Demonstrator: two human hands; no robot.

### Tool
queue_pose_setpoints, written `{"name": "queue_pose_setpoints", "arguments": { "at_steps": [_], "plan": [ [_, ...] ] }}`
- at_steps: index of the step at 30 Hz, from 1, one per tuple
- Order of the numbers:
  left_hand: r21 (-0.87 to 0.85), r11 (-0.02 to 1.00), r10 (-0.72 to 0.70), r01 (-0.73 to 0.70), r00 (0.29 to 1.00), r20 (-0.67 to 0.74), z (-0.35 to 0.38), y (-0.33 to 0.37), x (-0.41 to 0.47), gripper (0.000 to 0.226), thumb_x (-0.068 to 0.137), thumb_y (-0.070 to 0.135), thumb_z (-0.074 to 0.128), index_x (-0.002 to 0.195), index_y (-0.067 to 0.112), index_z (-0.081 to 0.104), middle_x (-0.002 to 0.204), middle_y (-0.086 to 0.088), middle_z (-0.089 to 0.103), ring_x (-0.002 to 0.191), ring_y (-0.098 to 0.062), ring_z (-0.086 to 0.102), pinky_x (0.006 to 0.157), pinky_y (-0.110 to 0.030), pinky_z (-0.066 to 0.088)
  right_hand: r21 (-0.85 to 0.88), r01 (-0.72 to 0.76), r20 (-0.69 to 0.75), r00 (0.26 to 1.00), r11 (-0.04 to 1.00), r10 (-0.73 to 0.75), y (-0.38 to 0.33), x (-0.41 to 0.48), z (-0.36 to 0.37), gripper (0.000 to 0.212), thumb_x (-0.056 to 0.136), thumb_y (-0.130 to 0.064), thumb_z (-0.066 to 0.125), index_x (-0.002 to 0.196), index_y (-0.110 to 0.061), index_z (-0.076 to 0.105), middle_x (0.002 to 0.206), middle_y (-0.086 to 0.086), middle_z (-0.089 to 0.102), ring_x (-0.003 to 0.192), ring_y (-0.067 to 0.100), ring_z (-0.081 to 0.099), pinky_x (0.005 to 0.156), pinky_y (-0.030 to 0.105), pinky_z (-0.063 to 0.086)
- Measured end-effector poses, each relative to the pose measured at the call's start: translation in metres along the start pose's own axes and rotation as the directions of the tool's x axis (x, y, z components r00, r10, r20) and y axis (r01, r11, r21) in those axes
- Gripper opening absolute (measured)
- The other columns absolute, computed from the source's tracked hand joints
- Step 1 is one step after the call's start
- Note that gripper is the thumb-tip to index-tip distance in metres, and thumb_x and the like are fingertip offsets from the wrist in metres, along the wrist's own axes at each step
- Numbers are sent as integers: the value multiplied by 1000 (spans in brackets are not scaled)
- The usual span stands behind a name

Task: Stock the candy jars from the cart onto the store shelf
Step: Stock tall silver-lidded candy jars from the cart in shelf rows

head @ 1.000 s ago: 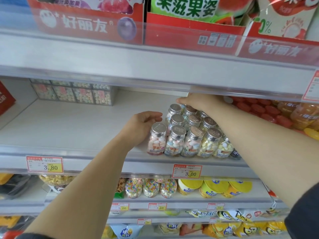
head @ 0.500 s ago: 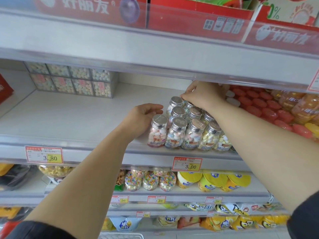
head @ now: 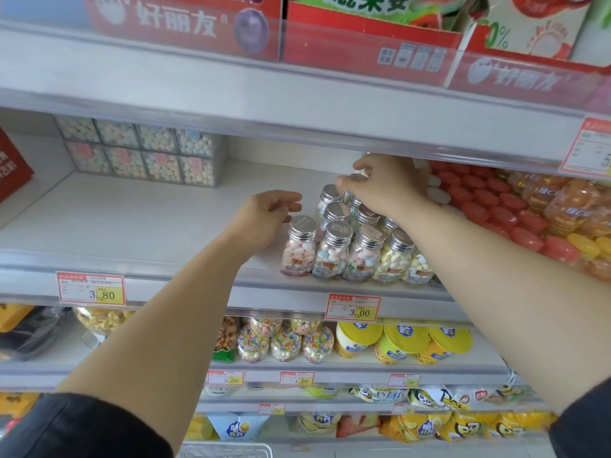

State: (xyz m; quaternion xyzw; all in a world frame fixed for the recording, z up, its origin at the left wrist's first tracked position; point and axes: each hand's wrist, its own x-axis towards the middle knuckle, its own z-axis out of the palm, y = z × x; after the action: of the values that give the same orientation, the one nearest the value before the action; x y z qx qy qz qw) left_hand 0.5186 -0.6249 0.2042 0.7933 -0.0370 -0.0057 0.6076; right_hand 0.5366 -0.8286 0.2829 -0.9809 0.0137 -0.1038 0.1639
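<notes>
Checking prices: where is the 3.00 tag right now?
Head view: the 3.00 tag is on the shelf edge, right of centre, just below the front row of candy jars, right of the 3.80 tag.

**Pastel sweets under silver caps**

The clear candy jars (head: 330,256) show pink, white, pale blue and soft yellow sweets beneath shiny silver caps (head: 338,231). The shelf (head: 132,219) is white. The price tags (head: 352,307) are white and yellow, edged red. To the right sit red lids (head: 476,213); above, red boxes (head: 185,24) carry white lettering.
</notes>
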Motion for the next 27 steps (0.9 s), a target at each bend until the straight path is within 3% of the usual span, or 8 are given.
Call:
{"name": "queue_pose_setpoints", "arguments": {
  "at_steps": [2,6,11,13,16,19,24,27],
  "plan": [
    [16,1000,16,-16,999,-51,-9,6,-7,37,101,1,41,117,24,64,105,9,70,85,-6,64,70,-15,44,-65,66,2,998,996,-66,0,-9,-2,59,84,-69,50,128,-31,60,123,-9,65,124,21,53,109,43,35],
    [10,998,55,-54,989,-134,-31,17,-51,34,101,5,41,117,25,63,104,14,69,91,-2,67,82,-19,48,-143,199,11,980,969,-200,-13,-61,-16,58,93,-65,42,134,-27,57,139,1,57,129,28,49,106,42,38],
    [92,991,114,-100,979,-166,-70,10,-156,33,101,6,44,116,28,63,103,17,69,89,1,67,75,-13,50,118,487,-239,860,866,-451,-39,-168,-10,37,88,-47,54,107,-21,72,109,-1,70,107,24,60,98,42,42],
    [137,990,62,-43,989,-137,-87,-17,-203,35,99,5,47,112,32,64,102,20,70,88,-4,67,72,-20,52,268,486,-210,872,832,-442,-49,-216,16,27,88,-38,58,102,-19,73,100,-6,70,100,15,59,92,35,42],
    [196,976,-85,97,994,-72,-111,-80,-268,39,97,6,50,109,41,64,98,24,71,88,-11,69,78,-30,57,448,356,-19,921,820,-390,-63,-283,80,15,87,-27,64,96,-18,73,89,-10,71,88,7,61,85,30,47],
    [254,935,-249,246,968,-21,-130,-146,-320,34,97,8,54,109,38,63,103,18,72,93,-9,69,89,-36,55,465,142,271,917,874,-293,-62,-334,164,10,86,-19,71,96,-21,74,84,-11,72,81,7,67,79,36,55],
    [359,842,-453,403,889,63,-130,-240,-374,29,96,11,56,111,33,65,100,18,70,88,-3,66,87,-24,52,295,-128,646,757,947,-99,-35,-393,277,8,86,-27,69,94,-29,72,84,-11,72,81,10,68,78,37,56],
    [392,787,-547,476,833,87,-118,-300,-392,31,96,11,55,117,30,67,99,18,69,86,-2,65,88,-23,50,114,-162,782,623,980,12,-18,-414,326,16,90,-29,66,103,-23,72,98,-7,71,94,15,67,84,33,53]
  ]
}}
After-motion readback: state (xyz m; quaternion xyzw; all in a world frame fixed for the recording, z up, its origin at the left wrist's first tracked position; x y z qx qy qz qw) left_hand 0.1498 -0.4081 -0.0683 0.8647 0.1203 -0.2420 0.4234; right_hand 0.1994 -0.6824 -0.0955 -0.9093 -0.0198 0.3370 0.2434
